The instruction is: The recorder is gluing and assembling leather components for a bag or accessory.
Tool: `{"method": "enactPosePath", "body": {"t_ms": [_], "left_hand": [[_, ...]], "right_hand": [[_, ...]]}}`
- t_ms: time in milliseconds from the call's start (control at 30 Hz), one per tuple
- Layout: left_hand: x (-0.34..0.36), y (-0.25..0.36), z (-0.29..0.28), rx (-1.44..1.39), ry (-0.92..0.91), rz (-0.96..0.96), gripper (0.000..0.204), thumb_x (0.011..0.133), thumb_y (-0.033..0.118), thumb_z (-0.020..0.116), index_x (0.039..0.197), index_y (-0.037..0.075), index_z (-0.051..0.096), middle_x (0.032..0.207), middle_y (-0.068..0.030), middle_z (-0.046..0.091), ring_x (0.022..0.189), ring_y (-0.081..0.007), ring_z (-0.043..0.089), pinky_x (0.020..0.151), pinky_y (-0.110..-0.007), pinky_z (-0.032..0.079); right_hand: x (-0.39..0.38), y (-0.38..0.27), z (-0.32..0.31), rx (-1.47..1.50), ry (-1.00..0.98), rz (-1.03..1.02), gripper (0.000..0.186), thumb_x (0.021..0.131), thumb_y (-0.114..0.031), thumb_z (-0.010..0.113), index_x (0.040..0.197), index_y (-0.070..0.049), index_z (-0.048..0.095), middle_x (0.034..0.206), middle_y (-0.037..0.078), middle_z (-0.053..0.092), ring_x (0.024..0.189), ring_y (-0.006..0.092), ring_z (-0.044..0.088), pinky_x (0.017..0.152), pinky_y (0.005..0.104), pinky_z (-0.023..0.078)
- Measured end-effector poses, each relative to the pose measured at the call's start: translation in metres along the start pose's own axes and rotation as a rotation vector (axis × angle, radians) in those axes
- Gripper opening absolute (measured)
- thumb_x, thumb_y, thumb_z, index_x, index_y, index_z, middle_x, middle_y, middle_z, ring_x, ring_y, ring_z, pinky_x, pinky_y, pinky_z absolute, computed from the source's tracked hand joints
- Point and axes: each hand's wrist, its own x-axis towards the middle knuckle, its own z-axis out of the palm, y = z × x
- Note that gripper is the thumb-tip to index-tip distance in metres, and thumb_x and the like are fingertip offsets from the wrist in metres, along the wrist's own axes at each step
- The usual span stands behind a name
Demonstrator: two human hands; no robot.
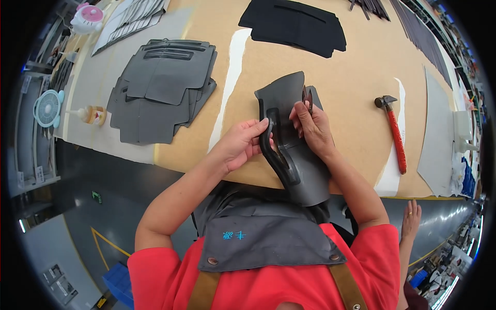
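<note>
A dark grey, leather-like panel (305, 160) with a slot framed by a raised black border is held up at the table's front edge, bent along its left side. My left hand (242, 144) pinches its left edge near the slot, thumb on top and fingers underneath. My right hand (313, 126) is over the panel's right part, closed around small dark scissors (308, 98) that point away from me. Their lower part is hidden in my fingers. The panel's lower end hangs over the edge by my apron.
Similar grey panels (165, 98) lie stacked at left; black pieces (294, 26) lie at the far side. A red-handled hammer (395, 132) rests at right. A glue bottle (93, 114) and small fan (49, 108) stand far left. Another person's hand (411, 219) shows at lower right.
</note>
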Motion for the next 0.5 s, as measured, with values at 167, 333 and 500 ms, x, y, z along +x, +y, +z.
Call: {"method": "enactPosePath", "body": {"t_ms": [167,333,500], "left_hand": [[-0.012,0.000,-0.001,-0.008,0.012,-0.024,0.021,0.102,0.030,0.060,0.094,0.010,0.059,0.083,0.0010,0.063,0.072,-0.0100,0.064,0.071,-0.024,0.055],[-0.015,-0.001,-0.004,-0.014,-0.059,0.042,0.019,0.102,0.029,0.060,0.095,0.011,0.058,0.084,0.0011,0.063,0.074,-0.0091,0.064,0.070,-0.024,0.054],[-0.011,-0.004,0.012,0.076,0.119,0.130,0.018,0.102,0.028,0.060,0.100,0.010,0.058,0.088,0.0006,0.064,0.078,-0.0088,0.065,0.072,-0.025,0.056]], "right_hand": [[-0.005,0.000,0.000,-0.013,-0.026,-0.028,0.046,0.104,-0.045,0.051,0.082,-0.006,0.060,0.063,-0.002,0.052,0.055,0.0045,0.049,0.050,0.0225,0.040],[-0.005,0.002,-0.004,-0.010,-0.035,-0.038,0.043,0.105,-0.042,0.051,0.084,-0.006,0.060,0.065,-0.003,0.053,0.056,0.0041,0.049,0.050,0.0216,0.040],[-0.008,-0.009,-0.007,0.072,-0.058,-0.027,0.036,0.105,-0.038,0.053,0.092,-0.005,0.064,0.072,-0.002,0.054,0.064,0.0046,0.050,0.059,0.0209,0.042]]}}
